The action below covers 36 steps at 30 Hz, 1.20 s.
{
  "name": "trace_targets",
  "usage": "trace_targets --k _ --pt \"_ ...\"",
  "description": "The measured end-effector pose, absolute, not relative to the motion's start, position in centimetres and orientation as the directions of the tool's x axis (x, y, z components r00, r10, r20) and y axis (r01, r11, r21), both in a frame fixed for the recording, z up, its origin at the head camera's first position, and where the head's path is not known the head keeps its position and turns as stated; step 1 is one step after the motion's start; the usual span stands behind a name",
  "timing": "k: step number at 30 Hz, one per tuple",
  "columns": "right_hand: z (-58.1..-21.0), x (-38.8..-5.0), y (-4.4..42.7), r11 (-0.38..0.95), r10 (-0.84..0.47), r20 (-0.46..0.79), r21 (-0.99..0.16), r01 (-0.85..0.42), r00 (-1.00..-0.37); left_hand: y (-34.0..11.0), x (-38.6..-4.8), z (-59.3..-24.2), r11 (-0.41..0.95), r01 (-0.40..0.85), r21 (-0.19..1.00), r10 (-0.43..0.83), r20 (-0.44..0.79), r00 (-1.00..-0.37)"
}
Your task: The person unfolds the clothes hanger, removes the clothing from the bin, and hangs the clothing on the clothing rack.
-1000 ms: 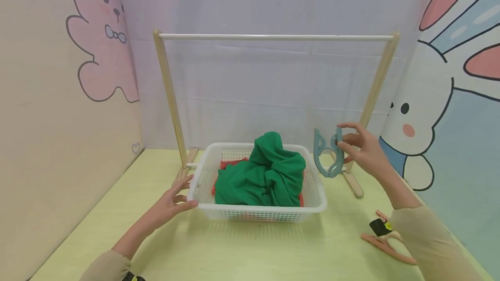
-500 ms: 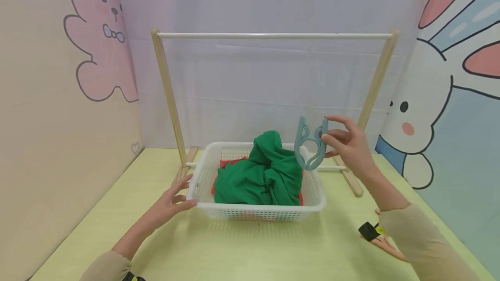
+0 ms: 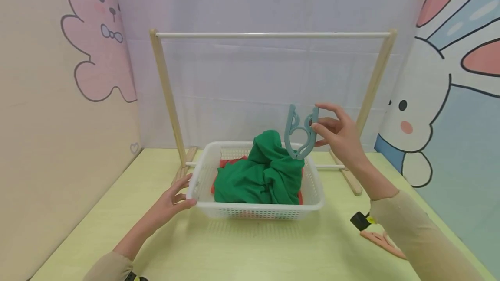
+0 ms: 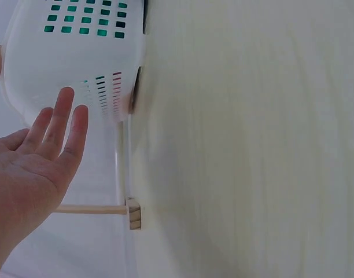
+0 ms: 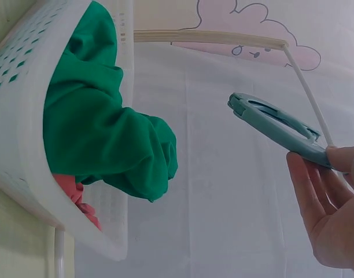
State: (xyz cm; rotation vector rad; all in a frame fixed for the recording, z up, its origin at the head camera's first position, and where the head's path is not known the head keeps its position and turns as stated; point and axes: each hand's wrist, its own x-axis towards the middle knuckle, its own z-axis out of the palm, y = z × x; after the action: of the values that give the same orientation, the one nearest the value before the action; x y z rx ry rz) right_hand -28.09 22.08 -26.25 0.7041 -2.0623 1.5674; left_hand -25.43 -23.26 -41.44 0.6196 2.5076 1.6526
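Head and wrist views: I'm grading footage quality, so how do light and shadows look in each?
Head: soft light, faint patterned shadow near the basket; left wrist: greyer, soft shadow on the table; right wrist: bluish tint, green cloth darker in its folds.

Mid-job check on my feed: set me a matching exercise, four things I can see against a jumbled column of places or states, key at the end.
Things
1. blue hanger
2. green cloth
3. orange hanger
4. left hand

Places or states
A. heaped in the white basket, over red cloth
B. at the basket's left end
C. held by the right hand
D. on the table, partly behind the right sleeve

Pairs: 1-C, 2-A, 3-D, 4-B
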Motion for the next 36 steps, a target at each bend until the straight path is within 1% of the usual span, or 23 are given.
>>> trace_targets --k 4,11,16,18,21,24,28,36 --pt "-26.2 -28.3 21.9 0.219 -0.125 0.639 -0.729 -0.649 -0.759 -23.2 -25.7 -41.6 0.333 0.305 0.892 0.376 0.171 -0.911" --pt "-26.0 -28.2 21.8 0.227 -0.112 0.638 -0.73 -0.645 -0.762 -23.3 -25.9 -41.1 0.346 0.308 0.886 0.403 0.156 -0.902" --pt "-25.7 -28.1 21.4 0.229 -0.105 0.64 -0.729 -0.645 -0.761 -23.9 -26.3 -40.1 0.43 0.315 0.846 0.421 0.121 -0.899" --pt "-25.6 -28.0 21.2 0.22 -0.102 0.642 -0.73 -0.647 -0.76 -24.1 -26.6 -38.9 0.499 0.337 0.799 0.433 0.107 -0.895" --pt "-25.5 -28.0 20.9 0.195 -0.097 0.648 -0.732 -0.653 -0.755 -23.9 -27.1 -36.2 0.6 0.374 0.708 0.436 0.102 -0.894" --pt "-25.3 -28.0 20.7 0.149 -0.094 0.652 -0.738 -0.658 -0.752 -22.9 -27.6 -33.1 0.648 0.419 0.636 0.427 0.152 -0.891" --pt "-25.0 -28.0 20.2 0.112 -0.096 0.661 -0.736 -0.668 -0.744 -20.0 -28.5 -29.9 0.616 0.503 0.607 0.445 0.26 -0.857" --pt "-24.6 -28.2 19.0 0.127 -0.134 0.665 -0.724 -0.678 -0.735 -13.6 -29.7 -25.1 0.502 0.616 0.607 0.477 0.4 -0.783"
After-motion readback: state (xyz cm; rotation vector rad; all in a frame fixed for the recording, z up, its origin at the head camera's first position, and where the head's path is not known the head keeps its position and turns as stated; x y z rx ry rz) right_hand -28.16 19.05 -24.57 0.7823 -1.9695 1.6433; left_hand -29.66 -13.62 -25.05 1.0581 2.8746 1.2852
